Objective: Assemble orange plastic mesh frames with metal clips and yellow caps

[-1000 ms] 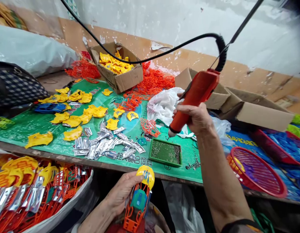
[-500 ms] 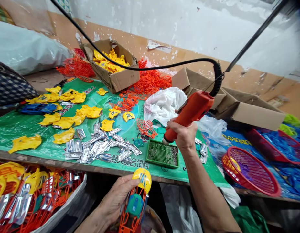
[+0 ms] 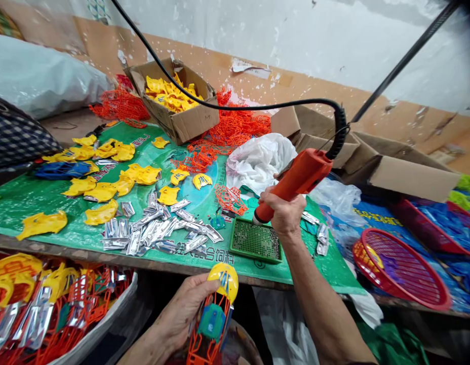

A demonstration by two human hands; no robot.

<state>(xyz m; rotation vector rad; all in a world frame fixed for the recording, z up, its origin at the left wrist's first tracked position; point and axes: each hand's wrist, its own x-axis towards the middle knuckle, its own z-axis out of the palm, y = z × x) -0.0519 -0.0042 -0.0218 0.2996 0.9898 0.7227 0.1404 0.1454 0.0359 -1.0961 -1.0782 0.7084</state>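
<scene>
Pinches the orange-framed, yellow-nosed plastic toy [image 3: 211,322] in the left hand [image 3: 184,307], presumably for steadiness, beside the green-covered wooden table [image 3: 328,276], and wraps the right hand [image 3: 287,214] around the red cylindrical power tool [image 3: 299,175], tilted probably for reach over the green gridded rectangular tray [image 3: 253,256], facing a flaking white-and-orange wall [image 3: 296,48].

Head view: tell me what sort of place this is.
Probably a small assembly workshop: the right hand holds a corded red power tool by a gridded green tray, and loose yellow parts and silvery pieces lie scattered across the table.
</scene>
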